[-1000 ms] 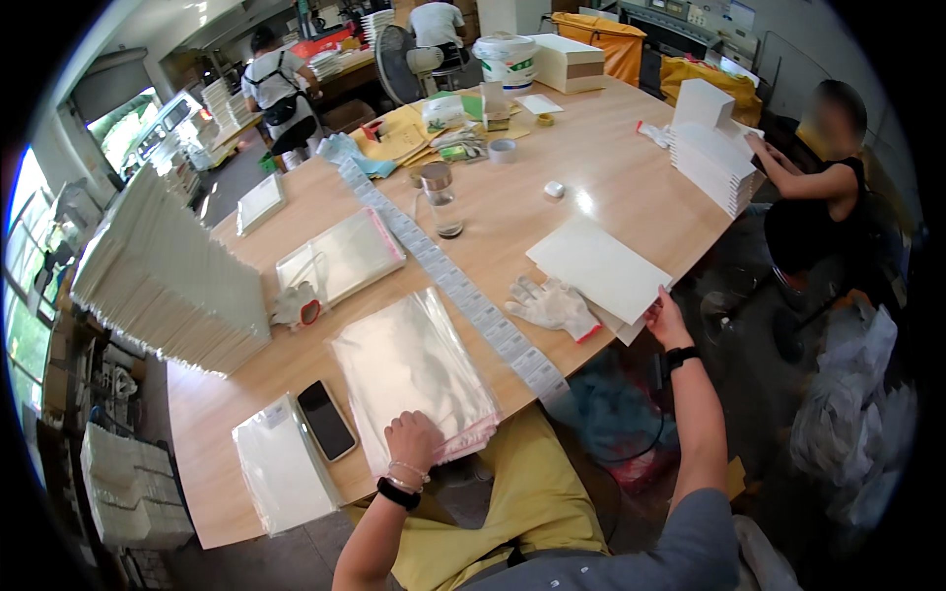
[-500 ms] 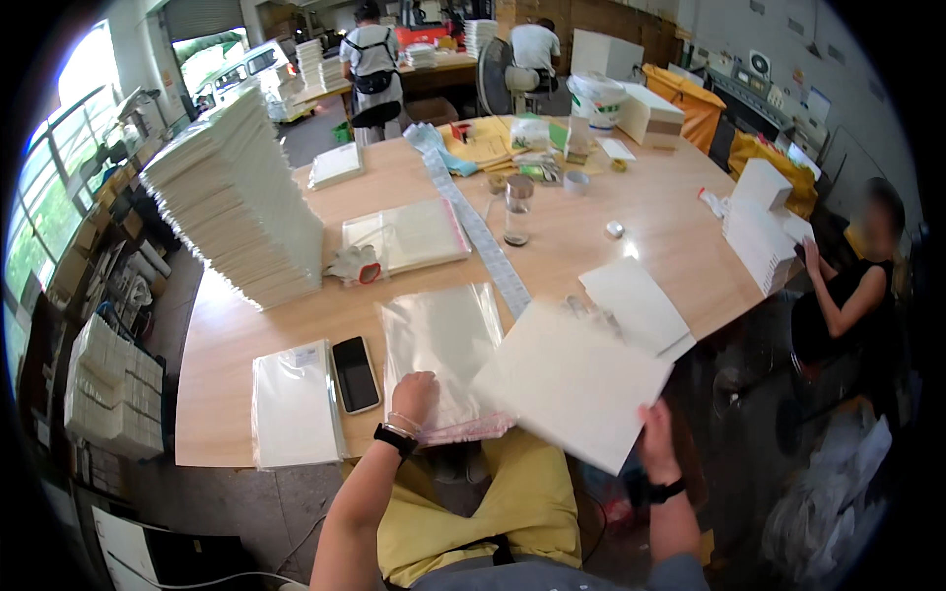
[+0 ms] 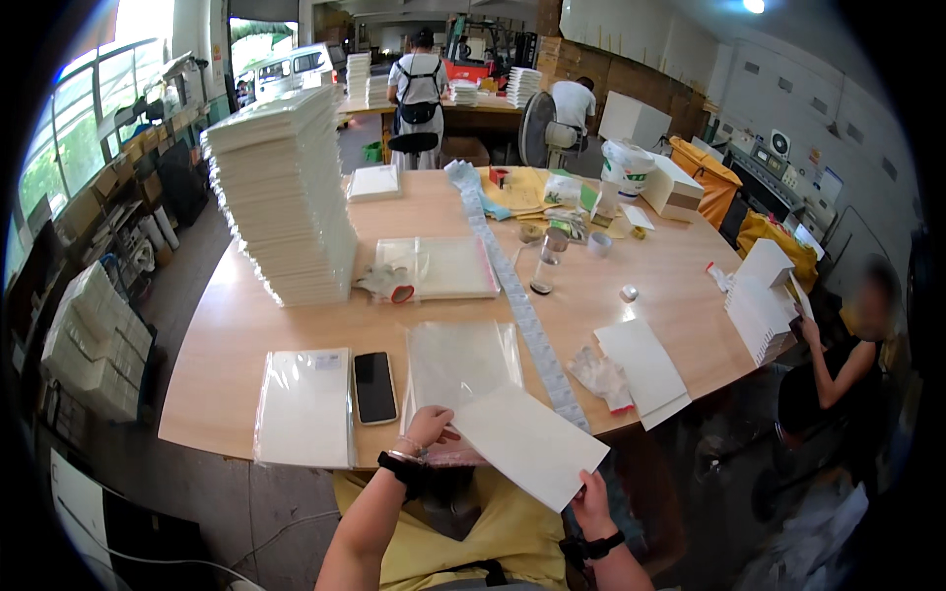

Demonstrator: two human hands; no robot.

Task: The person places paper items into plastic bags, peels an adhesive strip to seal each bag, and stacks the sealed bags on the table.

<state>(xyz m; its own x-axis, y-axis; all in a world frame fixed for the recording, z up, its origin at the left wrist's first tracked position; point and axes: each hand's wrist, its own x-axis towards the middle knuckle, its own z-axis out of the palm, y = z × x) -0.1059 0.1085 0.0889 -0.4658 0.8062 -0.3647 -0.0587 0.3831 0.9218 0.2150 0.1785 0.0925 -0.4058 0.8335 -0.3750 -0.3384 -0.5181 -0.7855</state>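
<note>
My right hand [image 3: 592, 502] grips the lower right corner of a white sheet [image 3: 527, 443], which looks like a thin pad or board. The sheet tilts over the table's near edge. Its left end lies over a pile of clear plastic sleeves [image 3: 463, 360]. At the sleeves' near left side my left hand [image 3: 431, 428] is closed, fingers curled at the sleeve's edge beside the sheet's left corner. A black phone [image 3: 375, 388] lies left of the sleeves. Beside it is a sleeved white pack [image 3: 305, 409].
A tall stack of white packs [image 3: 286, 207] stands at the left. A strip of pale labels [image 3: 522, 320] crosses the table. Toward the right are white sheets [image 3: 642, 369], a crumpled glove [image 3: 599, 376] and a glass jar [image 3: 548, 261]. A co-worker [image 3: 838, 355] sits at the right edge.
My right hand has brought the white sheet left and down, its left end now at my left hand over the sleeves. The head view has tilted up, uncovering the glove.
</note>
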